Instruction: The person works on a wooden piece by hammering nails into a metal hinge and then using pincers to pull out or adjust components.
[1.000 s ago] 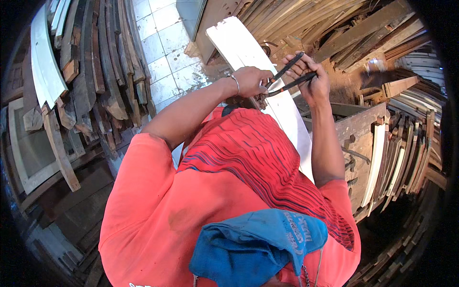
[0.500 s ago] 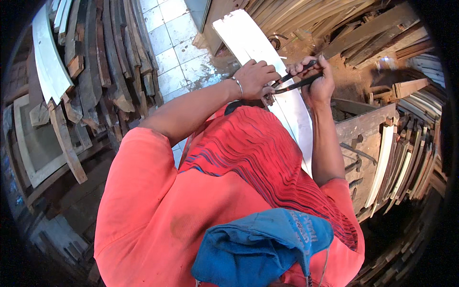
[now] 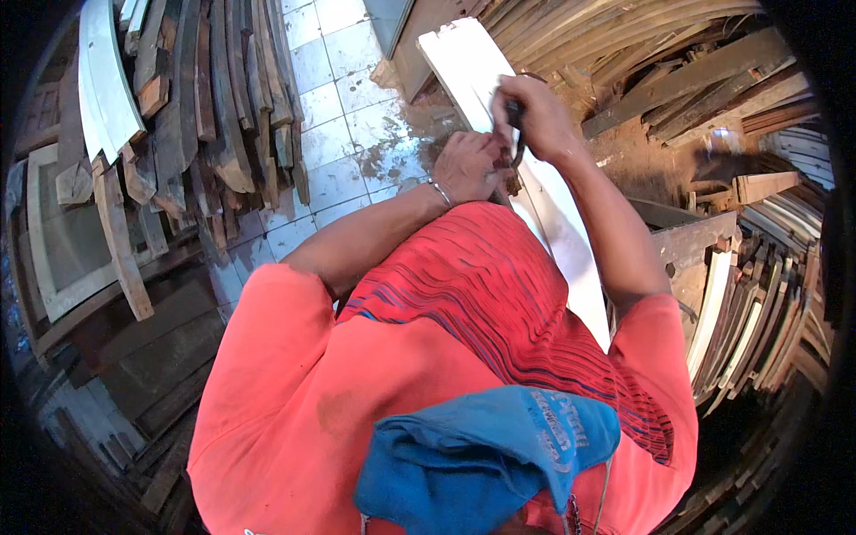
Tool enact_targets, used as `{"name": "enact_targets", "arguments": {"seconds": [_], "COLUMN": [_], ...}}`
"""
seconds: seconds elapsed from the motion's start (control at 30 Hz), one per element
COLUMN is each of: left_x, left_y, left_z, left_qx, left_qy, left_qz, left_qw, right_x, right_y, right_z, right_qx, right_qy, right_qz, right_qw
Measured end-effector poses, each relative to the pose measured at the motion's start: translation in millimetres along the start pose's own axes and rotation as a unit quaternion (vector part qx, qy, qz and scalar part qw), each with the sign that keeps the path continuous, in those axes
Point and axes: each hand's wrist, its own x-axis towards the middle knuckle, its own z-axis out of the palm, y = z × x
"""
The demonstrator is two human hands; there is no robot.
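The right hand (image 3: 538, 116) has its grip closed around a dark tool (image 3: 514, 113) over the white board (image 3: 563, 209). Just beside, the left hand (image 3: 468, 167) curls near a brown piece (image 3: 511, 184) at the board's left edge; whether its grip holds anything, I cannot tell.

L hand (image 3: 468, 167) & R hand (image 3: 538, 116) close tog., both curled, R fwd, arms (image 3: 615, 223) bent inward.
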Motion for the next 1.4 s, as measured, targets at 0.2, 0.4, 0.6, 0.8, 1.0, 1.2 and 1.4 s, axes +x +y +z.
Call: {"name": "enact_targets", "arguments": {"seconds": [0.2, 0.4, 0.6, 0.8, 1.0, 1.2, 1.4], "left_x": [8, 31, 44, 60, 47, 67, 84], "left_y": [-18, -7, 0, -10, -15, -18, -17], "left_z": [-20, -32, -28, -34, -34, -16, -1], "left_qx": [-0.205, -0.232, -0.244, -0.247, -0.234, -0.238, -0.14], "left_qy": [0.037, -0.048, -0.221, -0.28, -0.282, -0.303, -0.33], "left_qz": [-0.174, -0.088, -0.037, 0.009, 0.031, 0.059, 0.065], "left_qw": [0.962, 0.968, 0.944, 0.928, 0.93, 0.921, 0.931], "right_x": [20, -40, -98, -121, -123, -104, -79], "right_y": [-33, -26, 15, 26, 33, 45, 75], "right_z": [19, 3, 4, 16, 33, -23, -90], "right_qx": [0.035, 0.086, 0.113, 0.04, 0.102, 0.335, 0.454], "right_qy": [0.105, 0.15, 0.226, 0.269, 0.254, 0.294, 0.225], "right_qz": [-0.065, -0.113, -0.156, -0.178, -0.217, -0.143, -0.137], "right_qw": [0.992, 0.978, 0.955, 0.946, 0.937, 0.884, 0.851]}}
